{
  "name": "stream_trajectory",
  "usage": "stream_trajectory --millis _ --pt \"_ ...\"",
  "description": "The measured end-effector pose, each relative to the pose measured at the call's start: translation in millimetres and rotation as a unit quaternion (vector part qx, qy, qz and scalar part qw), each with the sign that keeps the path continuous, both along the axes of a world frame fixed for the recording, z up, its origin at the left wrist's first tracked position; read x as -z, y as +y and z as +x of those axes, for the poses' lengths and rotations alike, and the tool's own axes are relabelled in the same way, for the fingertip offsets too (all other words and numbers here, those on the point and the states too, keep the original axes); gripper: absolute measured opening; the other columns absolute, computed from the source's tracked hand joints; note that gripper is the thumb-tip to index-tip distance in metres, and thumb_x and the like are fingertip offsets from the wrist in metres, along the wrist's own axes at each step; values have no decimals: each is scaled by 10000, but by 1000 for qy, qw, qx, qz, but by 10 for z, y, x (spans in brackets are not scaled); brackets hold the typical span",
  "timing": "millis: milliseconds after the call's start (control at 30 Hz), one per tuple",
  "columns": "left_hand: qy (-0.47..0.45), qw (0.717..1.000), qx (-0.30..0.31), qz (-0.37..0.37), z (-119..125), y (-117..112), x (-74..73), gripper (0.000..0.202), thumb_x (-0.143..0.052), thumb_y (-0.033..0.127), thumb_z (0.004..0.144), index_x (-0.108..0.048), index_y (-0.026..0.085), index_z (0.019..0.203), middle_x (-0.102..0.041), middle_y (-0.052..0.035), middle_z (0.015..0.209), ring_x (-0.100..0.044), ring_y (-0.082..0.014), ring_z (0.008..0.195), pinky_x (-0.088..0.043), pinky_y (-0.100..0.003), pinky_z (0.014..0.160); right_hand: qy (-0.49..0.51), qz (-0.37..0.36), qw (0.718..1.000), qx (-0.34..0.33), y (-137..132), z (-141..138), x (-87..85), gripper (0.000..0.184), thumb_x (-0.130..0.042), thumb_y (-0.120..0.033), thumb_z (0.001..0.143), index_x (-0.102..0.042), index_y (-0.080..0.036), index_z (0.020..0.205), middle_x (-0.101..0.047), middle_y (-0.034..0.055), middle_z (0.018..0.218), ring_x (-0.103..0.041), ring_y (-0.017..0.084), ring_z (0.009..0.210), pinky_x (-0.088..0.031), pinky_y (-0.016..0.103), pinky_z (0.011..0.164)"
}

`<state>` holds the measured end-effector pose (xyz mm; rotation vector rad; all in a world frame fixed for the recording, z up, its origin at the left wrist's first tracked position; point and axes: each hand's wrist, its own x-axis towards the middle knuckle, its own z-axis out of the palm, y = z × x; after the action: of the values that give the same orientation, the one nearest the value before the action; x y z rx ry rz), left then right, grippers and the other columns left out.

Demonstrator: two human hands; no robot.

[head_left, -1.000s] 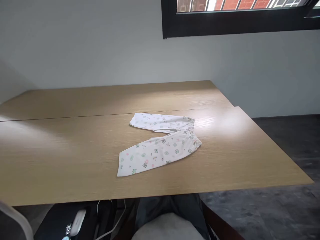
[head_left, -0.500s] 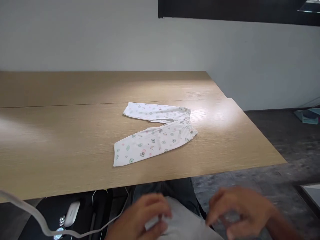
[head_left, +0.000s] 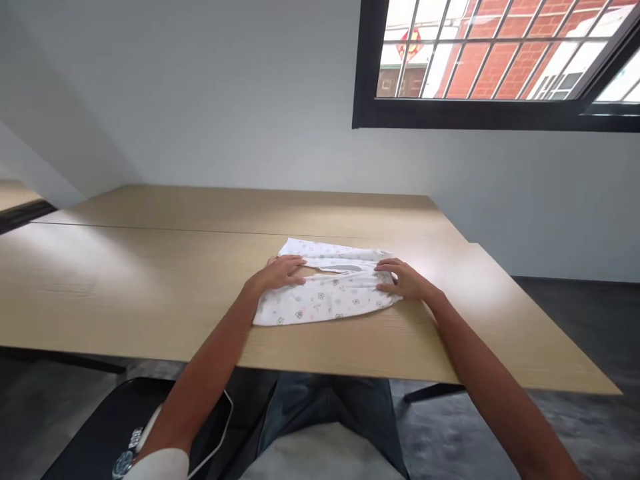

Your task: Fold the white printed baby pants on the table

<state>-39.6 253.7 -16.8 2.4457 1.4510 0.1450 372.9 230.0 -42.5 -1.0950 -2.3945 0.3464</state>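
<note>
Handling a pair of white printed elastic-waist pants (head_left: 320, 303), lying on the near section of a wood-grain table (head_left: 150, 287), just in front of the seam (head_left: 240, 232) across its top, with the waistband (head_left: 393, 300) pointing toward the right and the hems toward the left; judging by the lay of the cloth, being only at an early stage; counting as done the spreading of the pants roughly flat and the placing of both hands on the fabric; leaving undone, as far as showing, any laying of one leg over the other, any turning of hems toward waistband, any lifting clear of the tabletop; showing the far leg (head_left: 340, 251) and the near leg (head_left: 305, 310) apart, with a gap between them and some loose rippling near the waist.

Resting the left hand (head_left: 281, 272) toward the hem end, across the gap, with fingers reaching to the far leg and thumb lying by the near leg; holding thumb and fingers moderately apart; resting the right hand (head_left: 407, 280) at the waistband end, fingers pointing left and touching the gathered cloth, with a similar moderate spacing between thumb and forefinger; showing no clear pinch in either grip, yet not being able to tell of any cloth caught under hidden fingertips.
</note>
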Motion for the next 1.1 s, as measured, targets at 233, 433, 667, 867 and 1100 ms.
stream_trajectory --millis 233,433,667,867,1100 --pt "-98 994 34 -20 -49 20 -13 637 -779 668 631 -722 255 1113 -616 -75 1260 -530 -293 1189 -333 -413 1097 -24 7 999 37 94 284 -25 478 -714 -546 835 -657 -226 1186 -566 125 1350 -494 371 1260 -422 564 1046" --pt "-122 992 -24 -22 -53 -9 3 364 -681 541 761 -702 188 847 -654 -59 902 -574 -241 983 -442 -305 853 -6 -54 998 42 11 197 -274 289 -651 -487 853 -616 -201 870 -644 74 859 -571 269 836 -484 403 766" --pt "-300 951 17 -78 -207 -192 -341 362 -537 552 912 -505 209 1023 -472 23 659 -392 -107 518 -298 -217 517 279 -209 932 101 -139 208 -514 444 -727 -576 794 -563 -220 1002 -552 -12 717 -494 136 535 -393 242 470" --pt "-224 969 -42 98 -163 -36 -41 209 -529 361 832 -592 167 879 -632 -73 899 -568 -184 786 -415 -275 685 55 -65 984 156 -72 280 -317 409 -660 -555 812 -664 -178 970 -640 123 1055 -648 252 840 -529 366 660" --pt "-228 969 53 82 166 -128 -31 302 -574 464 849 -636 170 875 -656 -45 853 -584 -164 770 -442 -260 707 30 -18 997 72 -126 121 -352 341 -603 -508 892 -681 -209 1035 -635 109 1112 -640 255 958 -551 378 741"
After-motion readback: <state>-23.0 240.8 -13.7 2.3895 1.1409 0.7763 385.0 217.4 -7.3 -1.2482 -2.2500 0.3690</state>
